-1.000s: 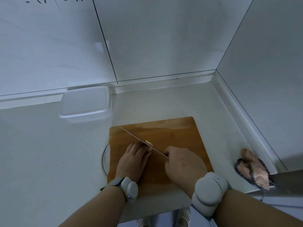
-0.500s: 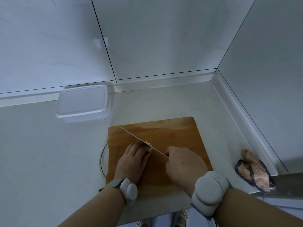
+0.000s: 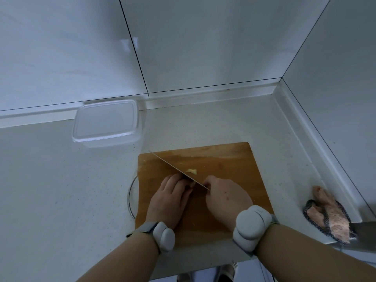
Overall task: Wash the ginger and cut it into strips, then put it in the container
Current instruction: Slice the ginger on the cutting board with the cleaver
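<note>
From the head camera, the right hand (image 3: 224, 197) grips the handle of the knife (image 3: 176, 171), whose blade runs diagonally across the wooden cutting board (image 3: 234, 165), while the left hand (image 3: 169, 197) presses down beside the blade, fingers curled; whether they hold ginger beneath cannot be told. Compared with half a second ago, a pale piece of ginger (image 3: 192, 171) now lies exposed on the far side of the blade, apart from the fingers. The clear container (image 3: 105, 123) sits against the wall, left of the board.
</note>
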Available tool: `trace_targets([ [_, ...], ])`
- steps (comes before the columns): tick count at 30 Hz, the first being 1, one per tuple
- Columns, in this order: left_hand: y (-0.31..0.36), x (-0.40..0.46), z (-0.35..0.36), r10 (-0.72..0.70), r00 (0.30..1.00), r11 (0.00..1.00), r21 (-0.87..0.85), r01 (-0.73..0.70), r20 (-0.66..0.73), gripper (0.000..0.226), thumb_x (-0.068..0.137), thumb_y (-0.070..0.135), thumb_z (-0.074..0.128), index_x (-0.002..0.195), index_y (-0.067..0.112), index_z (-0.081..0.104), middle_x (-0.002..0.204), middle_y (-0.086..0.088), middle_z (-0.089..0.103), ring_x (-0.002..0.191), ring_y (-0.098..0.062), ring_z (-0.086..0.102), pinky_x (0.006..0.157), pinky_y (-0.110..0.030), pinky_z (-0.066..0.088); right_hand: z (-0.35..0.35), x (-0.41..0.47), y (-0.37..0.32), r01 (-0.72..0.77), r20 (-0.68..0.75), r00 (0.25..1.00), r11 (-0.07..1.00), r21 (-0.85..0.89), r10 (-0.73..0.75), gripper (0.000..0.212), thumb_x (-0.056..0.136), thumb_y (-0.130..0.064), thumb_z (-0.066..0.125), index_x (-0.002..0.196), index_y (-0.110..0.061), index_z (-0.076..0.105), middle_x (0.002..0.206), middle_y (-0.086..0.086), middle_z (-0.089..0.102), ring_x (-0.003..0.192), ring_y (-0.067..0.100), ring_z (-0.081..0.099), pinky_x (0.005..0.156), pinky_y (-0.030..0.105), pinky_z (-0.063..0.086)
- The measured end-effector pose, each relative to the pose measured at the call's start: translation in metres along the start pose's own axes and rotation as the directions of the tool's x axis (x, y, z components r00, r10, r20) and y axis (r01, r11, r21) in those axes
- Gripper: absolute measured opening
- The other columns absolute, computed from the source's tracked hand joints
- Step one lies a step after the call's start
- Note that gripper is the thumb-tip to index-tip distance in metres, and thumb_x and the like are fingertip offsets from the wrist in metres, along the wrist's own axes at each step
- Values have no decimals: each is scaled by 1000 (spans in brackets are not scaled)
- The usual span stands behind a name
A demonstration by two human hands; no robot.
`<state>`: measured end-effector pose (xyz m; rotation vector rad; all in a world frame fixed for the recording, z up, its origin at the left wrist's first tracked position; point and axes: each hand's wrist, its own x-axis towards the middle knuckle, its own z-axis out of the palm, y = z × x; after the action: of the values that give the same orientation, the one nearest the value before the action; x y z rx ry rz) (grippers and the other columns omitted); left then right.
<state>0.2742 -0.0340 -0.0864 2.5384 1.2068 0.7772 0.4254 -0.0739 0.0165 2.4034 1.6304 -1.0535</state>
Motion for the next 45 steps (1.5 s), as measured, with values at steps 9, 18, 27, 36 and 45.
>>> trace_targets([
  [9,1,0,0,-33,999,999,13,33,20,28,90,36,46,101,18,64,109,1,60,100,-13,50,66,-20,49,-4,-14,0,33,-21,999,999,-7,-33,24,101,-23,43,120,-26,56,92,-3,65,79,17,64,78,36,58],
  [18,2,0,-2,-51,998,998,22,50,36,31,91,38,44,102,18,65,110,1,60,100,-13,51,64,-21,51,-12,-23,1,7,10,1000,999,-54,-6,19,99,-24,49,116,-24,58,96,-2,64,81,15,63,79,33,57],
  [27,0,0,0,-51,998,998,23,50,35,31,91,38,44,102,17,66,109,1,60,101,-14,50,63,-23,53,-12,-20,-1,-2,42,999,995,-95,6,19,99,-22,50,117,-23,57,96,-2,64,82,15,62,80,32,56],
  [36,0,-1,0,-44,999,999,-11,44,20,28,92,36,47,102,18,65,109,1,61,100,-14,51,65,-23,52,-3,-7,-3,-16,10,1000,997,-78,17,19,98,-19,49,115,-24,57,93,-2,63,79,17,63,78,35,57],
  [45,1,0,0,-30,999,1000,-7,30,21,27,91,35,47,101,17,63,107,0,59,97,-14,50,70,-18,46,2,2,-4,36,-18,999,999,-33,-36,30,100,-17,44,126,-26,54,95,0,66,81,20,64,76,37,58],
])
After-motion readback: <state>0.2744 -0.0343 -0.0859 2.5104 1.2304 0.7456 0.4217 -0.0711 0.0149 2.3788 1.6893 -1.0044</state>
